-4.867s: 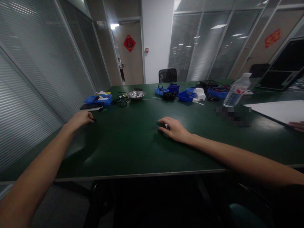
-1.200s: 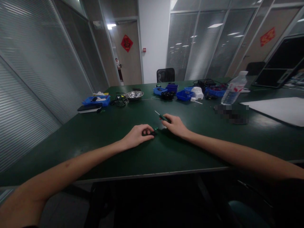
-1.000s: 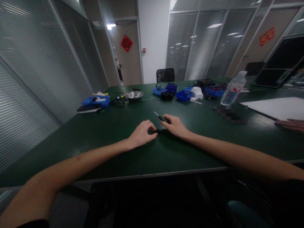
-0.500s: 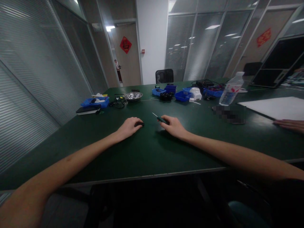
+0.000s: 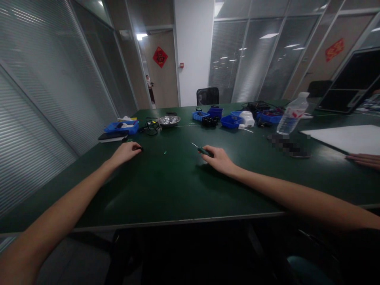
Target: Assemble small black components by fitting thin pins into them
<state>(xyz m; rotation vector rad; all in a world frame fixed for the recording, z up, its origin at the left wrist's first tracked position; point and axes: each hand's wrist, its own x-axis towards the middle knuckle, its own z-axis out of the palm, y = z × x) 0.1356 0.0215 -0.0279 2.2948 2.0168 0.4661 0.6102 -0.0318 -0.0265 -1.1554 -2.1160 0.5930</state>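
My left hand [image 5: 126, 152] is at the left of the green table, closed around a small black object [image 5: 139, 149] that is mostly hidden by the fingers. In my right hand [image 5: 217, 159] is a screwdriver [image 5: 204, 151] with a dark green handle, its thin metal shaft pointing away to the upper left. Between the two hands a tiny green piece [image 5: 165, 152], perhaps a bit of circuit board, lies on the table [image 5: 172, 190].
Along the far side stand a metal bowl [image 5: 169, 121], blue trays [image 5: 230, 122], black cables [image 5: 150, 126] and a white container [image 5: 247, 118]. A water bottle [image 5: 292, 113] stands at the right, near a white board [image 5: 347, 136] and another person's hand [image 5: 366, 159].
My left hand has moved left with the black object, and the tiny green piece now shows on the table. My right hand and the screwdriver have stayed nearly still.
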